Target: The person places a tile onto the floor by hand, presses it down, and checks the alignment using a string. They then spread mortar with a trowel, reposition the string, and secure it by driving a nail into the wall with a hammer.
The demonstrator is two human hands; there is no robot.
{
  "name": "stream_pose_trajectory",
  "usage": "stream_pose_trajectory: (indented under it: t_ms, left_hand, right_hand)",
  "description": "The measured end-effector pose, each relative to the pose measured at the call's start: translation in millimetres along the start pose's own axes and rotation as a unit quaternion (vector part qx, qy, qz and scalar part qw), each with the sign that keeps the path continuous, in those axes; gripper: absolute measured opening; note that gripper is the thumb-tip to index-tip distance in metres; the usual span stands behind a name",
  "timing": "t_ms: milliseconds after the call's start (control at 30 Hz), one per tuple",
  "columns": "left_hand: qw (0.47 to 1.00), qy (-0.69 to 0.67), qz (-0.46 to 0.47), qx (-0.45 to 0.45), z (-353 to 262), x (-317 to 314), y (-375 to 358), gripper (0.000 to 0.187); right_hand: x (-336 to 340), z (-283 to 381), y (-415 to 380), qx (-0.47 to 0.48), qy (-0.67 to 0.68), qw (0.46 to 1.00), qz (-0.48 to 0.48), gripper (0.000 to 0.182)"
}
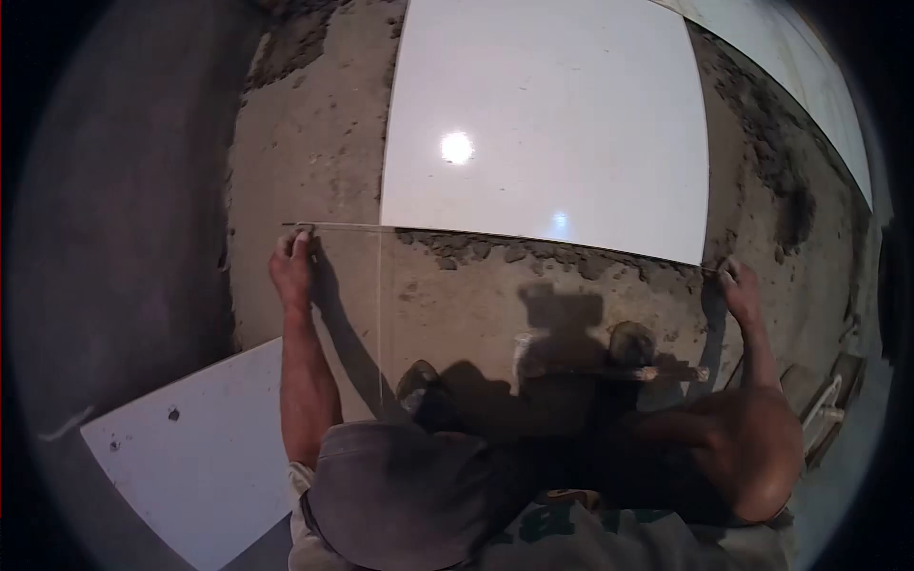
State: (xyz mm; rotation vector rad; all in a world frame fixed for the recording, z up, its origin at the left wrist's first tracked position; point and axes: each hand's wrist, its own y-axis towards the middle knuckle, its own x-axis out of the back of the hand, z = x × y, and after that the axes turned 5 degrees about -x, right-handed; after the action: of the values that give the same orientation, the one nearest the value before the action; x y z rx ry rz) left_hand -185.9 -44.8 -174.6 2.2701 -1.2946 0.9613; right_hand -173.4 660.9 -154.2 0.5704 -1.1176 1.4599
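A large white tile point(547, 124) lies on the mortar bed, its surface reflecting a lamp. A thin pale string point(347, 227) stretches from the left along the tile's near edge. My left hand point(293, 266) pinches the string beside a small dark pin-like piece, out to the left of the tile's near left corner. At the near right corner, my right hand point(739, 287) is closed, thumb and finger together on what looks like the string's other end; the detail there is small. A second thin line runs from the near left corner toward my feet.
A mallet point(619, 372) with a pale head lies by my shoes point(419, 385). Another white tile point(200, 457) rests at lower left. Further tiles point(809, 76) stretch along the upper right. Crumbly mortar point(457, 249) borders the near edge. A handled tool point(830, 409) sits at right.
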Motion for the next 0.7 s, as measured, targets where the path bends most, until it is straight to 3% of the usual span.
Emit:
stream_pose_trajectory:
  t_ms: [100,133,233,367,400,467,533,700]
  left_hand:
    - [0.999,-0.049,0.018,0.007,21.5,-3.3,2.7,0.028]
    - [0.999,-0.05,0.01,0.01,21.9,-5.4,1.3,0.027]
    - [0.997,-0.07,0.01,0.009,15.6,-7.7,-0.5,0.027]
    - [0.997,-0.07,0.014,0.037,17.0,-7.2,-4.2,0.028]
    - [0.996,-0.08,0.021,0.038,20.2,-7.4,-2.8,0.028]
    - [0.999,0.045,0.01,-0.004,21.1,-4.4,-2.4,0.03]
    - [0.999,-0.025,0.021,-0.016,26.8,-5.7,-4.9,0.032]
    - [0.999,0.035,0.038,-0.011,13.2,-2.5,-11.6,0.033]
  right_hand:
    - [1.1,1.8,-0.3,-0.006,-0.027,1.0,0.0,0.012]
    - [1.1,1.0,-0.1,-0.026,0.031,0.999,0.034,0.012]
    - [0.3,-7.9,1.5,-0.026,0.04,0.998,0.042,0.01]
    - [-0.6,4.4,-1.1,-0.046,0.038,0.998,0.018,0.011]
    - [-1.7,5.5,0.2,-0.015,-0.006,1.0,0.004,0.012]
    - [-4.5,-11.3,2.6,0.03,-0.033,0.999,-0.022,0.014]
    - [-1.2,-6.3,1.5,0.033,-0.042,0.998,-0.02,0.014]
    - [7.5,6.6,1.3,-0.014,-0.075,0.997,-0.005,0.016]
